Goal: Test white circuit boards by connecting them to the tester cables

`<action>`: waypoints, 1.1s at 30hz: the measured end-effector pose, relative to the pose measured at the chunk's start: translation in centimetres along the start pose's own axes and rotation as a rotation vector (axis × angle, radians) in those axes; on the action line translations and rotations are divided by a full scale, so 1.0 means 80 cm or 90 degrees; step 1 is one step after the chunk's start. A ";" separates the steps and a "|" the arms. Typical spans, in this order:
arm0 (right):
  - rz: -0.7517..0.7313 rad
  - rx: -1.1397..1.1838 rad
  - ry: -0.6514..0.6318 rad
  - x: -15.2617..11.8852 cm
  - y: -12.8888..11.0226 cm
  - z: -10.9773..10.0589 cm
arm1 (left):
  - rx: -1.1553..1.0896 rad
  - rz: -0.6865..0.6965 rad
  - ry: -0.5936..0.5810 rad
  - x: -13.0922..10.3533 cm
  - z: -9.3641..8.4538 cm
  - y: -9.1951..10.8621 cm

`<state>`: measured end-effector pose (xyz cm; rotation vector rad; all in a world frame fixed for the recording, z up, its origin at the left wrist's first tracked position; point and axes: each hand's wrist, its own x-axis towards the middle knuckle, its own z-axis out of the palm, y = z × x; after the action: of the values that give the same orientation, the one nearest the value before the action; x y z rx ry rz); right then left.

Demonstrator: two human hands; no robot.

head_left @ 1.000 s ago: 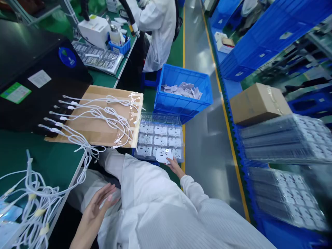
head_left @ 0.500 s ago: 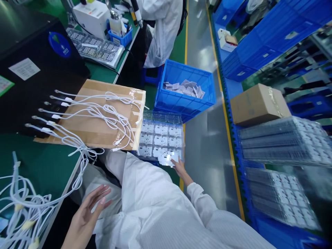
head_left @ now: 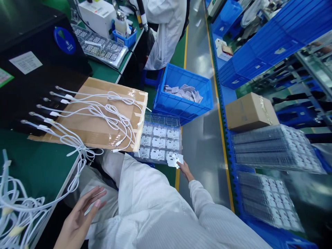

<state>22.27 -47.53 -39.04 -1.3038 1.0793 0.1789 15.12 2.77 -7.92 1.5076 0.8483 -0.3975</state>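
My right hand (head_left: 183, 167) pinches the edge of a flat white plate with small holes (head_left: 173, 159), at the near right corner of a clear plastic tray (head_left: 181, 141). Rows of similar white plates (head_left: 158, 143) lie in that tray. Whether the held plate still touches the tray I cannot tell. My left hand (head_left: 81, 212) hovers over my lap, fingers apart, holding nothing. Ahead of it, bundled white cables (head_left: 110, 117) rest on a taped cardboard sheet (head_left: 90, 136), their far ends at the black box (head_left: 38, 52).
Beyond the tray stands a blue bin (head_left: 185, 107) with loose pale pieces inside. A carton (head_left: 249, 110) and stacked trays (head_left: 269, 147) line the right side. More white cables (head_left: 23, 207) lie on the green table (head_left: 26, 159). A co-worker in a white coat (head_left: 166, 31) sits ahead.
My right hand and the white plate have shifted slightly right relative to the tray, and the plate now looks turned. My left hand stays open over my lap. The view has shifted a little.
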 end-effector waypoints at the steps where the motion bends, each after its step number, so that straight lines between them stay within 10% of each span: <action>1: -0.003 -0.005 0.004 0.002 0.000 0.001 | 0.002 0.000 0.004 0.000 0.002 0.003; 13: 0.028 -0.033 -0.003 -0.006 -0.019 -0.022 | 0.014 0.005 -0.006 0.008 0.002 0.003; 33: 0.017 -0.016 0.080 -0.011 0.030 -0.006 | 0.023 0.034 -0.034 0.013 0.007 -0.007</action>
<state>19.99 -46.74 -39.96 -1.3372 1.2042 0.1323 15.54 2.50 -9.13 1.5430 0.7612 -0.4141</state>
